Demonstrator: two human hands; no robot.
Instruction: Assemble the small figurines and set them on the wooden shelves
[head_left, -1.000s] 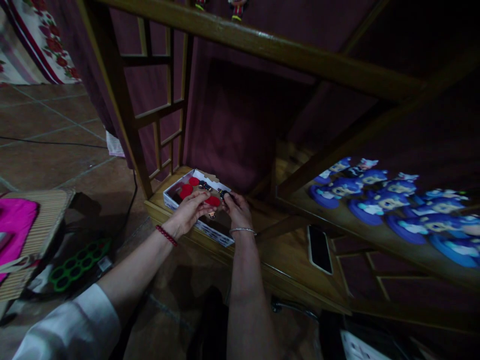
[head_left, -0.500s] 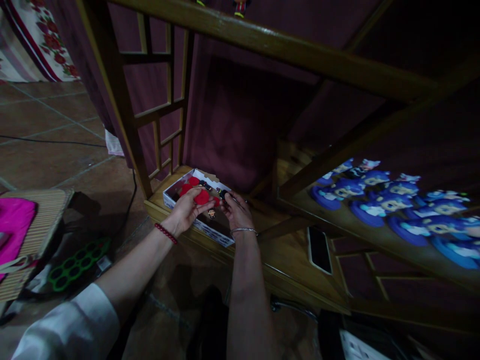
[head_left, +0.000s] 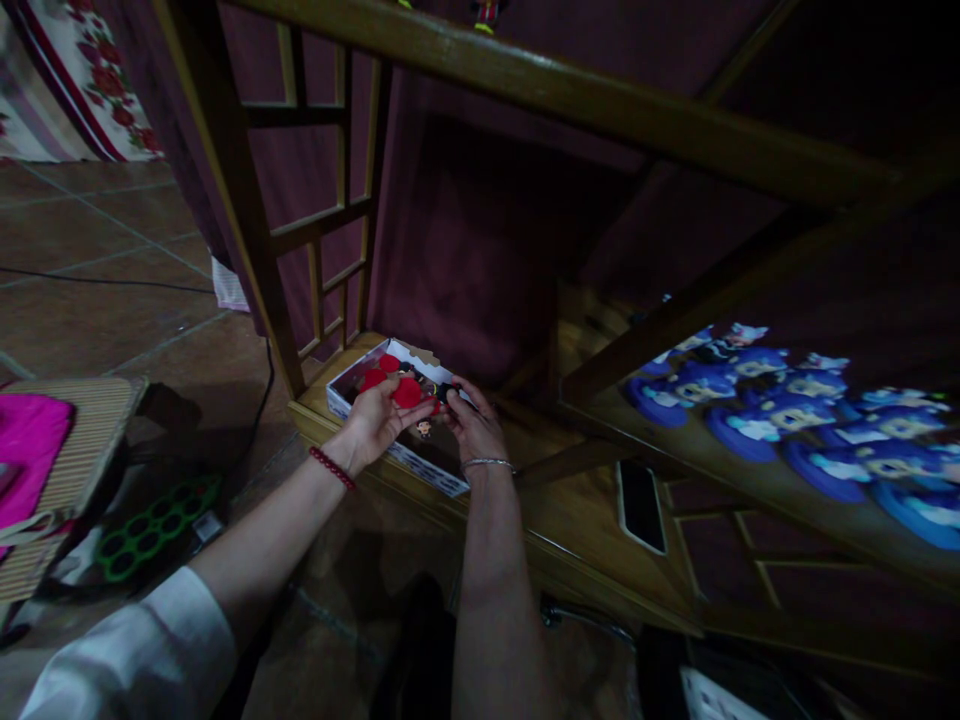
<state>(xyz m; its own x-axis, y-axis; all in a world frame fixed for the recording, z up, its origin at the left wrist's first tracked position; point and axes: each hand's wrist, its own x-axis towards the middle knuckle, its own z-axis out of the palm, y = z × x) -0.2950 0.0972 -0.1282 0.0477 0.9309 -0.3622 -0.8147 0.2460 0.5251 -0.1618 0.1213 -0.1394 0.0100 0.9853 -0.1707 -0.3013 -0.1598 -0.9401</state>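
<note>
At three o'clock, blue-based figurines [head_left: 795, 412] crowd a shelf [head_left: 611, 405]; a smartphone [head_left: 642, 507] lies at four. Beneath the hands, an open box [head_left: 427, 468] holds more red pieces. The small figurine [head_left: 424, 428] hangs head toward seven, its long axis apparently seven-to-one, between both hands: the right hand's [head_left: 474, 420] fingers pinch its dark end; the left hand [head_left: 375, 415] pinches a red disc [head_left: 407, 392] at its ten o'clock.

Dim light. Brown tile floor [head_left: 82, 235], purplish cloth [head_left: 435, 270] behind wooden shelf [head_left: 574, 510], lattice panel [head_left: 319, 234] at its left edge.
</note>
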